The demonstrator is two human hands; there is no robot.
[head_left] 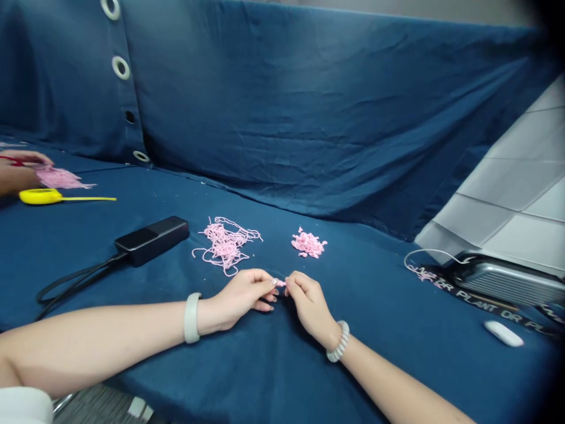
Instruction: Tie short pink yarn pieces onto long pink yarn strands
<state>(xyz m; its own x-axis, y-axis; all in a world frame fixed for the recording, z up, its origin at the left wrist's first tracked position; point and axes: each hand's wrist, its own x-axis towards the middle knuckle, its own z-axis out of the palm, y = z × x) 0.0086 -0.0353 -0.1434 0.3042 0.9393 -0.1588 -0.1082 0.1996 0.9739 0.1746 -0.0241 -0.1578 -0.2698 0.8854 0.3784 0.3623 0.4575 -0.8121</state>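
Between my two hands a short piece of pink yarn (281,284) is stretched, perhaps knotted; its exact form is too small to tell. My left hand (247,294) pinches its left end between thumb and fingers. The right end is pinched in my right hand (311,303). Just beyond my left hand lies a loose tangle of pink yarn strands (226,244). Behind my right hand sits a small heap of short pink knotted pieces (309,243).
A black power bank-like box (152,240) with a cable lies at left, near a yellow tape measure (42,196). Another person's hand (30,158) holds red scissors beside pink yarn. At right are a silvery case (507,280), a lettered strap and a white oval object (503,333).
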